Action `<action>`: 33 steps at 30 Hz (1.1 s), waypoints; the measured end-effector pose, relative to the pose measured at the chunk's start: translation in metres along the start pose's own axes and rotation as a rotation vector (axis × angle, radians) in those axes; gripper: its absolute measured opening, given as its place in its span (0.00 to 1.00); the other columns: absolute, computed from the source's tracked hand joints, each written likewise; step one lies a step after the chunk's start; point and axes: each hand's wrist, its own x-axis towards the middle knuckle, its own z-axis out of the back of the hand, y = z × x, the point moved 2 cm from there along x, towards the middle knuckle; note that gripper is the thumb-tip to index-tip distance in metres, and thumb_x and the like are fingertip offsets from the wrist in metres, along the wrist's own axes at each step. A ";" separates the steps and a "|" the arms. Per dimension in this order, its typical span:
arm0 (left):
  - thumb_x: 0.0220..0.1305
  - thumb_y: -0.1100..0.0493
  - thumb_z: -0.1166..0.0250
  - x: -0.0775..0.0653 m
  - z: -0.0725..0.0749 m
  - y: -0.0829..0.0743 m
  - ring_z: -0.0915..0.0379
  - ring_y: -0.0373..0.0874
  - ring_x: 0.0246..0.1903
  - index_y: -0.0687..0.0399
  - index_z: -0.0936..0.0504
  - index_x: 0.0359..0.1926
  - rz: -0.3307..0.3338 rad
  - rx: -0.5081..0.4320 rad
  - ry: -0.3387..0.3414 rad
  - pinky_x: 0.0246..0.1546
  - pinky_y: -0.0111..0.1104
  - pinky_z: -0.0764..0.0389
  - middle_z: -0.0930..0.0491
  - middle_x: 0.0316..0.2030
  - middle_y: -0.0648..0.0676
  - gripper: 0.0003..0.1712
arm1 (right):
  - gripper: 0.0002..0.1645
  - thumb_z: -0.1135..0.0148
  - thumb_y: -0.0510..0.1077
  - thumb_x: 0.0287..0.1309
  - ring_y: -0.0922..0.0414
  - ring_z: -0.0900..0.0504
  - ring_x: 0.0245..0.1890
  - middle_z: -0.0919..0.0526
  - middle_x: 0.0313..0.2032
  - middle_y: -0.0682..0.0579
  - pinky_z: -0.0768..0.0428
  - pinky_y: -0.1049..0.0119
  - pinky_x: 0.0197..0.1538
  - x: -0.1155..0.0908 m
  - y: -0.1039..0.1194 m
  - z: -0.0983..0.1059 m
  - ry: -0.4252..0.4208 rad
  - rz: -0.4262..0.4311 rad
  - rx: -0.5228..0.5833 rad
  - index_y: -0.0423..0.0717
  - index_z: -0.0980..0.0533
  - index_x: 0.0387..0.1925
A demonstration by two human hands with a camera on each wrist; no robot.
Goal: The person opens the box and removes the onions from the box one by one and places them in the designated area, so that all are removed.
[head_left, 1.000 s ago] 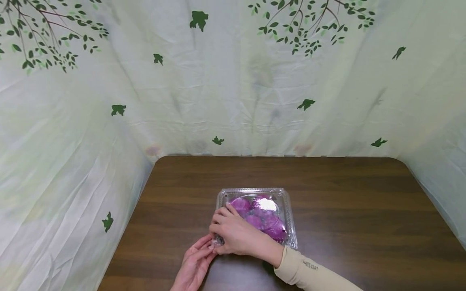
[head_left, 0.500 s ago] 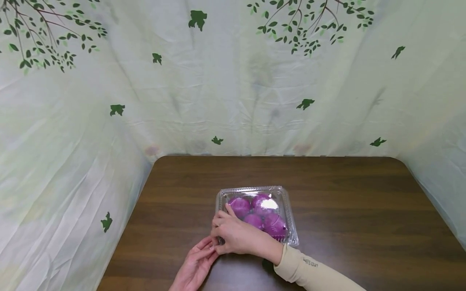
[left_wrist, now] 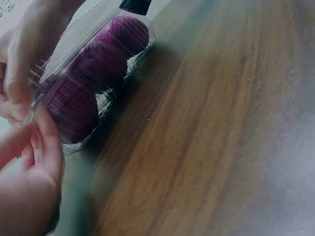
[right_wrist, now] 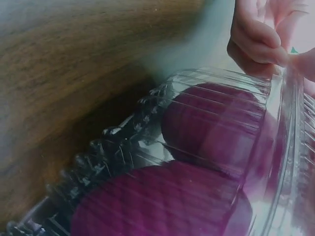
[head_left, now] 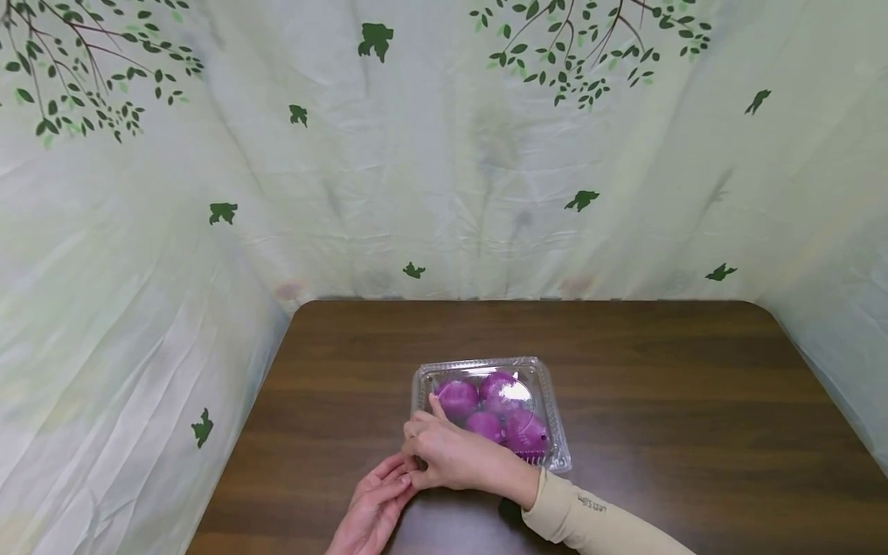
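Clear plastic box [head_left: 553,420]: on the desk [head_left: 694,416] right in front of you, a bit left of centre; ribbed walls, a rim running round it, some glare on the top
Purple round things [head_left: 526,432]: inside that box, showing through the clear plastic; the head view gives you four, the left wrist view has three in a row along one wall; your hand covers part of it, so can't tell the full count
Left hand [head_left: 375,501]: at the near left corner of the box; your grip there is a pinch, thumb and fingertips together on the rim
Right hand [head_left: 451,455]: reaches across the front of the box to the same corner, right up against your other fingertips; grip is curled onto that corner too, one finger sticking out over the top
Corner: mostly hidden by your fingers; can't tell how the rim sits under them
Sleeve [head_left: 603,516]: cream, on your right arm; dark lettering by the cuff
Wood grain: dark brown, all over the desk
Backdrop [head_left: 444,169]: pale cloth behind the desk and at both sides; green leaves and branches on it
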 end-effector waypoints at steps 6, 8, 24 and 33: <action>0.67 0.81 0.56 -0.001 -0.002 0.002 0.24 0.41 0.52 0.58 0.20 0.52 -0.048 0.021 -0.061 0.59 0.32 0.28 0.19 0.51 0.55 0.25 | 0.14 0.26 0.48 0.50 0.69 0.33 0.39 0.35 0.26 0.67 0.43 0.34 0.66 0.001 0.001 0.002 -0.008 -0.002 0.037 0.60 0.26 0.20; 0.68 0.80 0.56 -0.001 -0.003 0.001 0.24 0.41 0.52 0.58 0.19 0.52 -0.045 0.032 -0.076 0.58 0.32 0.27 0.19 0.51 0.54 0.25 | 0.14 0.26 0.47 0.49 0.69 0.33 0.39 0.34 0.26 0.67 0.44 0.34 0.66 0.001 0.001 0.005 -0.012 -0.007 0.063 0.60 0.26 0.20; 0.67 0.80 0.54 -0.003 -0.004 0.004 0.23 0.39 0.44 0.55 0.18 0.50 -0.066 0.070 -0.128 0.51 0.29 0.23 0.18 0.45 0.52 0.25 | 0.07 0.28 0.47 0.50 0.66 0.27 0.44 0.23 0.32 0.67 0.40 0.48 0.69 -0.001 -0.002 0.032 -0.129 0.118 0.042 0.59 0.21 0.25; 0.68 0.79 0.54 -0.003 -0.006 0.001 0.21 0.40 0.43 0.56 0.18 0.48 -0.032 0.047 -0.178 0.51 0.30 0.23 0.18 0.43 0.52 0.23 | 0.17 0.26 0.49 0.48 0.58 0.27 0.57 0.20 0.52 0.58 0.37 0.60 0.67 -0.014 0.001 0.034 -0.167 0.151 -0.123 0.56 0.16 0.42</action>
